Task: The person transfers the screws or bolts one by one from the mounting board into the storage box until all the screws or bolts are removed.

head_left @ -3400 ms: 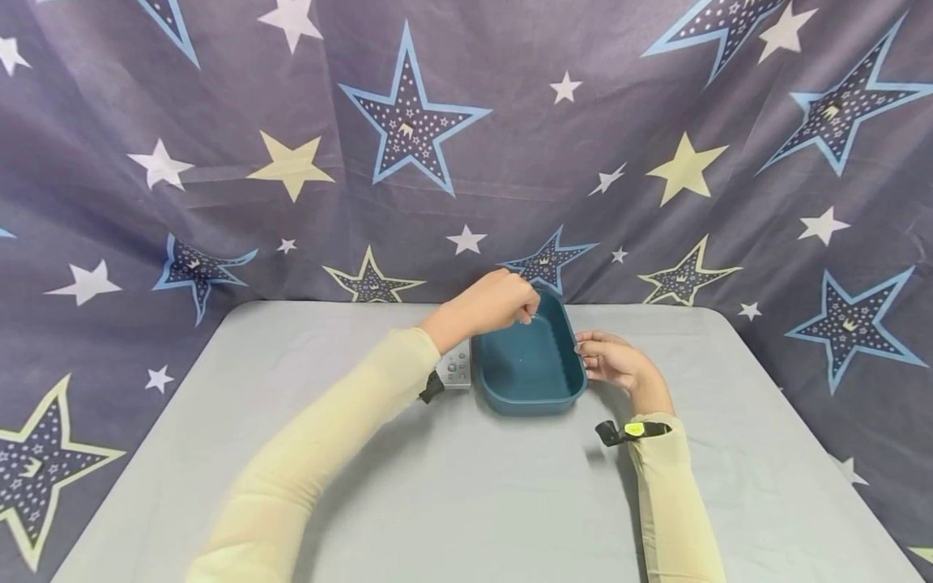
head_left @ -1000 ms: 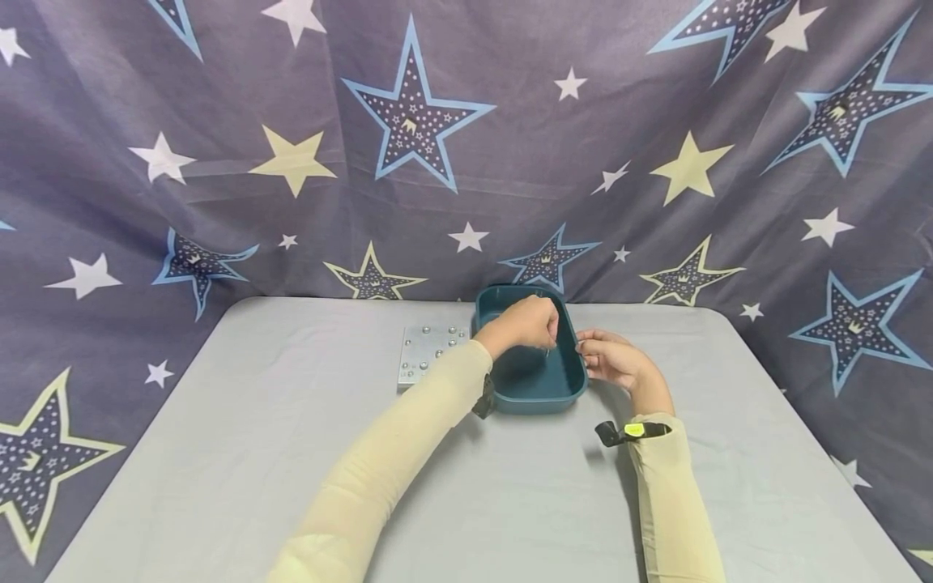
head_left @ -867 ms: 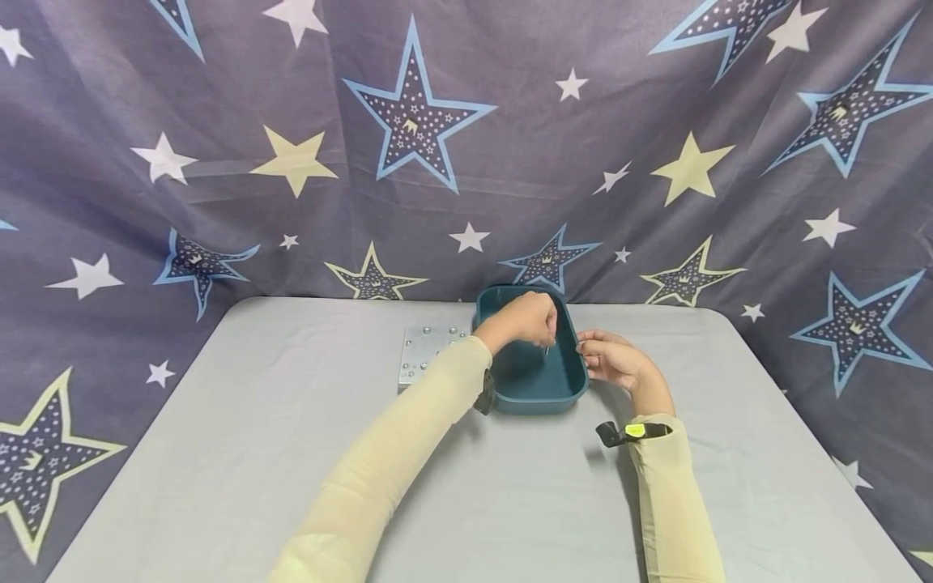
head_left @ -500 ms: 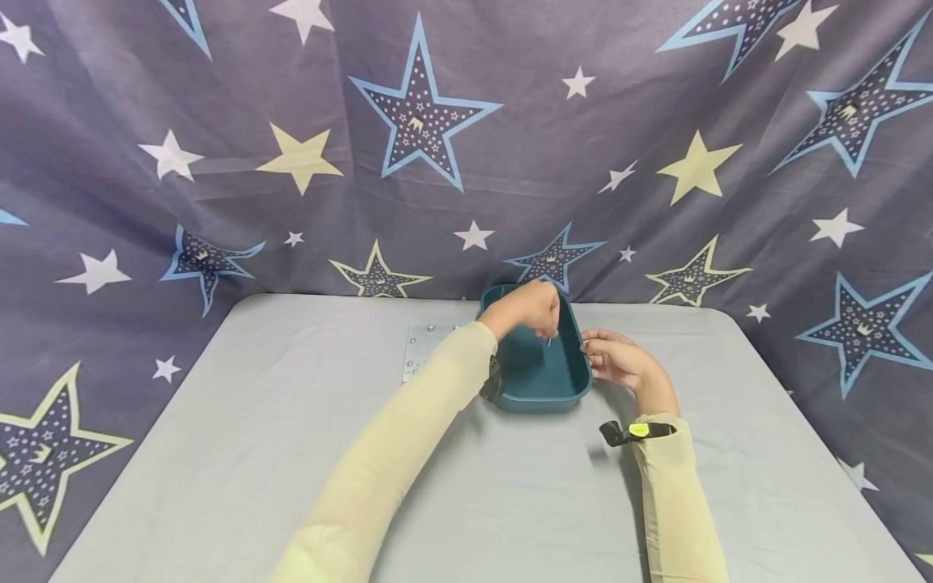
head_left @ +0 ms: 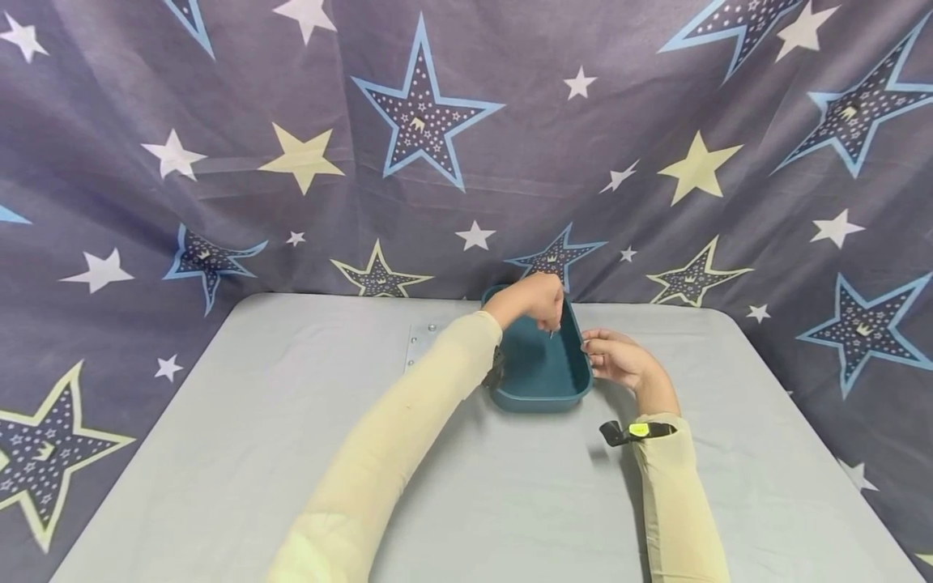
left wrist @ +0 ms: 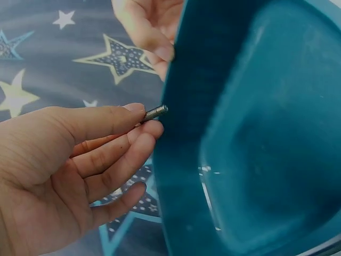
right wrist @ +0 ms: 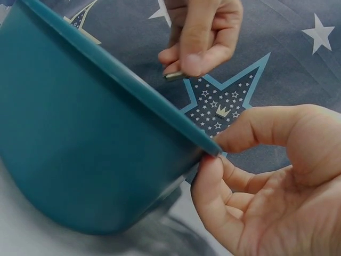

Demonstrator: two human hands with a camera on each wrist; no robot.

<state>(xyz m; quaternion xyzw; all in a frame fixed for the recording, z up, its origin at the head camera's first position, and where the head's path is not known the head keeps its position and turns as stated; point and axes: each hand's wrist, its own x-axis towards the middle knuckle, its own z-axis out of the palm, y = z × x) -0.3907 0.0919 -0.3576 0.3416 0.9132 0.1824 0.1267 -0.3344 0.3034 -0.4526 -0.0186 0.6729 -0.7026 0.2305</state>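
My left hand is over the far part of a teal plastic bin. In the left wrist view its thumb and fingertips pinch a small metal screw, threaded end sticking out; the rest of it is hidden in the fingers. The other fingers of the left hand are loosely bent. My right hand is at the bin's right side. In the right wrist view, the right hand pinches the rim of the bin between thumb and fingers.
Left of the bin lies a silvery metal plate with screws in it, mostly covered by the left forearm. All stand on a grey cloth-covered table. A star-patterned curtain hangs right behind the table's far edge.
At 3.4 s ago the left hand was at the bin's far left side; then it dipped into the bin. Since then it has risen toward the far end, holding the screw. The right hand stays put.
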